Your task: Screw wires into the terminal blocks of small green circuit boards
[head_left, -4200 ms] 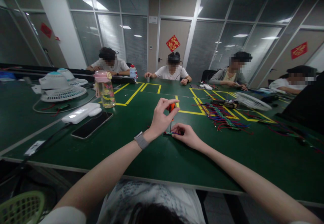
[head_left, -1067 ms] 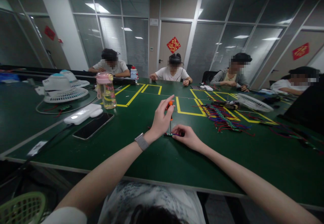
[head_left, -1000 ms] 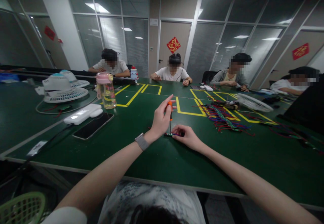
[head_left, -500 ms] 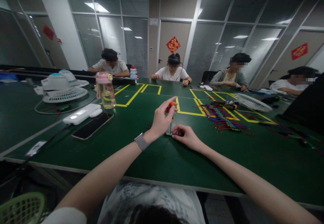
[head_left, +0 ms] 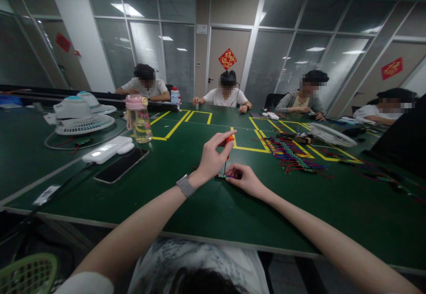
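My left hand (head_left: 214,154), with a grey watch band at its wrist, is closed round the orange handle of a screwdriver (head_left: 228,147). Its index finger stretches out over the top of the handle. The dark shaft points down, slightly tilted, to a small green circuit board (head_left: 221,176) on the table. Low against the tabletop, my right hand (head_left: 244,179) pinches wires (head_left: 229,177) at the board's right end. Part of the board and the fingertips of that hand are hidden.
On the green table (head_left: 186,205), a phone (head_left: 122,165), white device (head_left: 108,149), pink-lidded bottle (head_left: 139,119) and fan (head_left: 81,123) stand left. Wired circuit boards (head_left: 294,153) lie right, over yellow tape. Several people sit across the table.
The screwdriver's handle has tipped a little to the right, and my left hand's fingers have shifted with it. My right hand stays in place. A person opposite now has a hand at a small grey object.
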{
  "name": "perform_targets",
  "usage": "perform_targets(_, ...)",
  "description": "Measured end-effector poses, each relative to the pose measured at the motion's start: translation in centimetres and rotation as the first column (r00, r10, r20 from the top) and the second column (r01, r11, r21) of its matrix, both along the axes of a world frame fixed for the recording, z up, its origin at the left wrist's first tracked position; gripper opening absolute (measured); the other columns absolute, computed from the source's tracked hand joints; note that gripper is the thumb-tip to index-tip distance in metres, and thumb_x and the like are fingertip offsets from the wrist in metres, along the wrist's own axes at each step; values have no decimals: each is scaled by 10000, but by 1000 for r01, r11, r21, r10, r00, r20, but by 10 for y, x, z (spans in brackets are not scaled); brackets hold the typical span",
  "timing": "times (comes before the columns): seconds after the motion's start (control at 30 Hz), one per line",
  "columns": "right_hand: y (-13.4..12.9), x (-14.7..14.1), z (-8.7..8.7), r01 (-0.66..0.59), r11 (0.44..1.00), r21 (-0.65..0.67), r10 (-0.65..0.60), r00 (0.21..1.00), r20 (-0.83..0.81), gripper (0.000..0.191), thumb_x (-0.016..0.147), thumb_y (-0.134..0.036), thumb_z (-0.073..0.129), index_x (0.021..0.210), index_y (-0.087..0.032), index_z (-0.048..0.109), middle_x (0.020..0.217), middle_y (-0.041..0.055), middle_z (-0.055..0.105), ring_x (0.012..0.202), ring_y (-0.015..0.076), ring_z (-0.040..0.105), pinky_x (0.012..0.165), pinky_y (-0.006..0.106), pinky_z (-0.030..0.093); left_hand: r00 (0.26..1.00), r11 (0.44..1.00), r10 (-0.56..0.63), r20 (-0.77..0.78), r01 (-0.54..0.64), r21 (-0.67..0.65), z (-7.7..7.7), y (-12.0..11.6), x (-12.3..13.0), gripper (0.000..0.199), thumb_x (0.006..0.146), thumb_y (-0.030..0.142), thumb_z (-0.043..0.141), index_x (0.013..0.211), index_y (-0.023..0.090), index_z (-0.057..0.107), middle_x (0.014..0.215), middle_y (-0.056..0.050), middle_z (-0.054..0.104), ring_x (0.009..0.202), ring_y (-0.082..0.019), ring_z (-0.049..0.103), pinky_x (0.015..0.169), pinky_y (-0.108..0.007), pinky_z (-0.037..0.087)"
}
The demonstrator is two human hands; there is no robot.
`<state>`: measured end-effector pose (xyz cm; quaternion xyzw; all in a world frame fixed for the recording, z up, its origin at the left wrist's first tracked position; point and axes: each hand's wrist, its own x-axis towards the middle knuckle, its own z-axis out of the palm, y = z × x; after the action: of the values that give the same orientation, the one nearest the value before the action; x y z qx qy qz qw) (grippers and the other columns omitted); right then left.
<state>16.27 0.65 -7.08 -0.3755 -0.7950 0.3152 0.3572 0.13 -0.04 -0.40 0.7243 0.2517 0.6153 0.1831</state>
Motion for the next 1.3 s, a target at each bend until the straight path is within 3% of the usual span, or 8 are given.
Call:
perform_targets(0.17,-1,0,1,6,1000,13,-6,1000,12,128,735,-198,643,856,-157,653,690,-1,593,628,128,505,598,247,398,988,988,130,-87,-121,97,3,-5,-1,244,843,262,612,1080,227,661,898,-23,528,838,-134,542,803,-265,470)
perform_targets(0.37,1,0,-1,12,1000,2,-12,1000,4,151,730,-195,648,874,-154,657,697,-1,589,635,128,512,605,247,402,998,998,-58,-25,58,3,-4,0,2,365,946,208,411,1299,247,495,1129,-65,556,913,-129,602,844,-269,477)
perform_targets(0.6,-1,0,0,9,1000,8,-9,1000,-2,64,724,-189,647,769,-155,616,664,-11,564,612,121,489,585,239,390,978,976,204,-52,-199,85,0,-3,-1,277,834,259,626,1107,210,635,909,-27,520,835,-135,527,795,-268,465)
perform_targets(0.73,-2,0,1,6,1000,18,-6,1000,14,54,732,-194,646,764,-157,620,663,-11,568,610,119,490,584,235,389,996,996,82,-22,-81,24,-2,0,-2,340,945,228,406,1257,241,544,1112,-58,556,949,-140,575,850,-285,470)
perform_targets(0.83,-2,0,2,13,1000,24,-14,1000,21,54,731,-192,650,765,-159,624,668,-10,574,617,119,498,585,233,393,999,1000,15,45,-13,-26,-4,2,-1,356,962,227,365,1290,227,502,1125,-63,595,865,-120,614,798,-269,490)
perform_targets(0.97,-2,0,2,14,1000,27,-14,1000,12,54,732,-193,648,767,-158,626,673,-8,581,615,119,496,589,236,400,983,983,182,5,-182,37,-1,0,-1,253,866,260,583,1111,209,624,895,-22,572,811,-129,562,783,-266,474)
perform_targets(1.07,-2,0,2,12,1000,24,-12,1000,15,63,731,-205,650,773,-161,630,667,-9,581,617,122,500,588,237,400,967,966,254,-31,-252,66,2,-3,-2,202,853,267,597,1039,219,661,899,-23,515,832,-134,529,806,-272,464)
perform_targets(1.3,-2,0,2,14,999,32,-15,999,29,62,734,-201,652,778,-161,633,671,-7,590,616,123,510,590,238,405,999,998,30,38,-28,-55,-2,0,0,294,951,231,389,1182,202,569,942,-42,586,759,-110,597,709,-234,481)
